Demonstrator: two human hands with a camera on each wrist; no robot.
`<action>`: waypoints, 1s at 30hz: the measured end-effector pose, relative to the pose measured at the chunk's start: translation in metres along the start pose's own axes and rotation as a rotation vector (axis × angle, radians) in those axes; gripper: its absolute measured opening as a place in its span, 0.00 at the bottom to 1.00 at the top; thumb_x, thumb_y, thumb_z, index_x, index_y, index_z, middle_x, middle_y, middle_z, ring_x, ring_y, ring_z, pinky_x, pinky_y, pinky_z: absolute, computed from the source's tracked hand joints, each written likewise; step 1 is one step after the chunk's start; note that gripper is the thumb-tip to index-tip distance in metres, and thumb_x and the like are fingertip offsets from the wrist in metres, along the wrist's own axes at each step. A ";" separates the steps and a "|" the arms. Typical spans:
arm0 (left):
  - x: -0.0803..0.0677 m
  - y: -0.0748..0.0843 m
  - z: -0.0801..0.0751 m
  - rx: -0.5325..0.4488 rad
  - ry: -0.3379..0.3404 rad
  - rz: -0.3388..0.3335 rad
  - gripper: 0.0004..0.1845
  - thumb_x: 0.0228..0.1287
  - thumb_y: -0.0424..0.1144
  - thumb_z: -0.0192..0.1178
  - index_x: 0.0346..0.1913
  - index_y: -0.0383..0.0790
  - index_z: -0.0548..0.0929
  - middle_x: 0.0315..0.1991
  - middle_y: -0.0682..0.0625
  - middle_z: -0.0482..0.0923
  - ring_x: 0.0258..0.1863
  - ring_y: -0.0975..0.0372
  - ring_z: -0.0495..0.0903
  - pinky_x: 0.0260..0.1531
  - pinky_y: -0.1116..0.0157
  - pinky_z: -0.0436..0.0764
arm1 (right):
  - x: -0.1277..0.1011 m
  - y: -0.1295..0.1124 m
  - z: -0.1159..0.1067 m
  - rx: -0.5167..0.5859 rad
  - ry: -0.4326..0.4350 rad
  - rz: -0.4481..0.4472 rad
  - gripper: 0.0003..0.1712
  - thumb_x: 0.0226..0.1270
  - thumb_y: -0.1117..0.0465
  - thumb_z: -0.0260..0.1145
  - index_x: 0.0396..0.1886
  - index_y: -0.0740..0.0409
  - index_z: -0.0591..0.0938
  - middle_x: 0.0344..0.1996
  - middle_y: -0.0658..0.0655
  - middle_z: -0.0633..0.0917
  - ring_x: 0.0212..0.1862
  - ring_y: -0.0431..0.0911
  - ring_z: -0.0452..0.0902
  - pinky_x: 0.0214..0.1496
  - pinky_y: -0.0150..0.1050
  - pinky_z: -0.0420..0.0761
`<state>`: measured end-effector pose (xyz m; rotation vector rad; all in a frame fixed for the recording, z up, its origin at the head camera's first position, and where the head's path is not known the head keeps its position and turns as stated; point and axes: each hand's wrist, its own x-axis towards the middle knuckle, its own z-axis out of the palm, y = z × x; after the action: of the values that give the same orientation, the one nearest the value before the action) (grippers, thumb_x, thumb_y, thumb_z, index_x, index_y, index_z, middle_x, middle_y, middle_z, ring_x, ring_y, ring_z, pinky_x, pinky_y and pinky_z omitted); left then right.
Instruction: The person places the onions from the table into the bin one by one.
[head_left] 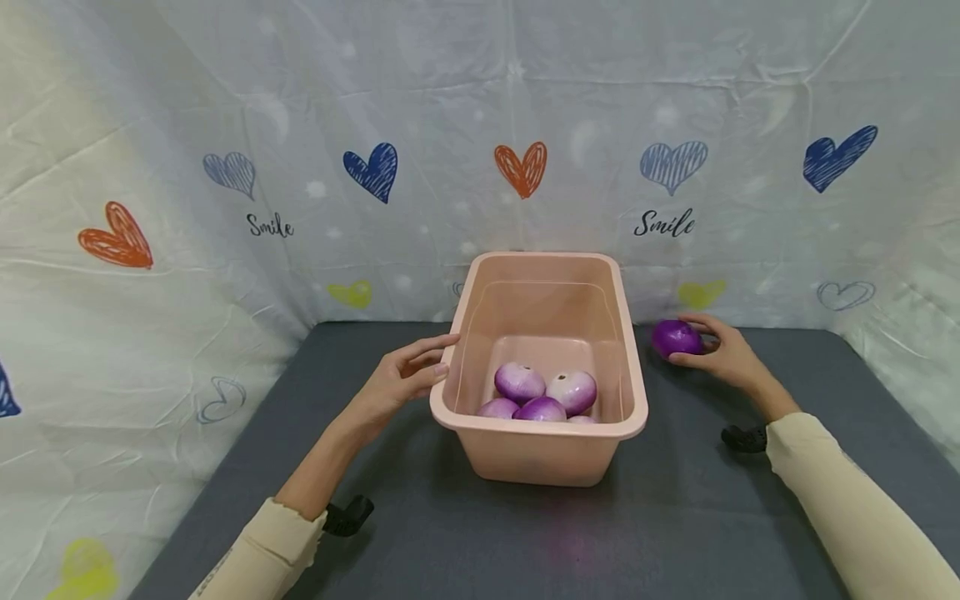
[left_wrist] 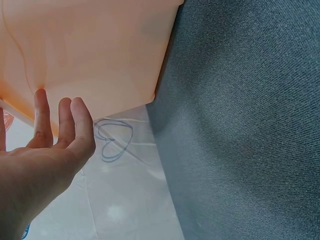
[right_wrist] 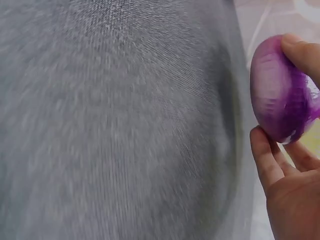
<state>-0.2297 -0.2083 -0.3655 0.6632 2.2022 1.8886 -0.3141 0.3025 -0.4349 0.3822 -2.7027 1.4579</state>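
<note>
A pink plastic bin (head_left: 540,454) stands on the dark cloth, with several purple onions (head_left: 519,382) at its near end. My left hand (head_left: 405,371) touches the bin's left rim; in the left wrist view its relaxed fingers (left_wrist: 80,120) lie against the outer wall. To the right of the bin, my right hand (head_left: 720,354) grips a purple onion (head_left: 673,339) between thumb and fingers. That onion (right_wrist: 280,95) is held close over the cloth, with the thumb (right_wrist: 302,55) on one side and fingertips on the other.
Dark grey cloth (head_left: 450,542) covers the table. Behind it and along the sides hangs a pale curtain (head_left: 450,108) printed with hearts and "Smile". Black wrist cameras (head_left: 348,515) sit by both cuffs.
</note>
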 end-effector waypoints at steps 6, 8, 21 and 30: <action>-0.001 0.001 -0.001 0.012 0.010 0.002 0.27 0.75 0.38 0.61 0.74 0.42 0.72 0.66 0.39 0.73 0.64 0.49 0.74 0.57 0.51 0.77 | -0.017 -0.007 -0.012 0.035 -0.009 -0.024 0.45 0.66 0.58 0.76 0.75 0.67 0.65 0.71 0.72 0.64 0.69 0.70 0.61 0.66 0.68 0.62; -0.001 0.001 -0.002 0.011 0.012 0.000 0.27 0.74 0.38 0.61 0.74 0.42 0.73 0.66 0.40 0.73 0.64 0.49 0.74 0.58 0.50 0.76 | -0.021 -0.009 -0.016 0.030 -0.015 -0.038 0.44 0.65 0.58 0.76 0.75 0.67 0.65 0.71 0.71 0.65 0.69 0.68 0.61 0.67 0.67 0.61; 0.001 0.000 -0.002 -0.005 0.000 -0.002 0.27 0.74 0.38 0.61 0.73 0.41 0.73 0.67 0.40 0.72 0.64 0.49 0.73 0.58 0.48 0.75 | -0.044 -0.026 -0.029 0.102 -0.041 -0.050 0.42 0.66 0.60 0.75 0.75 0.63 0.66 0.66 0.69 0.70 0.65 0.65 0.69 0.51 0.23 0.74; 0.001 0.000 -0.002 -0.003 -0.005 0.006 0.27 0.75 0.38 0.60 0.74 0.41 0.72 0.67 0.40 0.72 0.65 0.49 0.73 0.59 0.49 0.75 | -0.055 -0.036 -0.033 0.140 -0.051 -0.090 0.37 0.68 0.64 0.73 0.74 0.58 0.69 0.64 0.66 0.72 0.59 0.41 0.74 0.51 0.28 0.78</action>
<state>-0.2314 -0.2093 -0.3650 0.6741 2.1961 1.8906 -0.2543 0.3216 -0.3954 0.5476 -2.5909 1.6379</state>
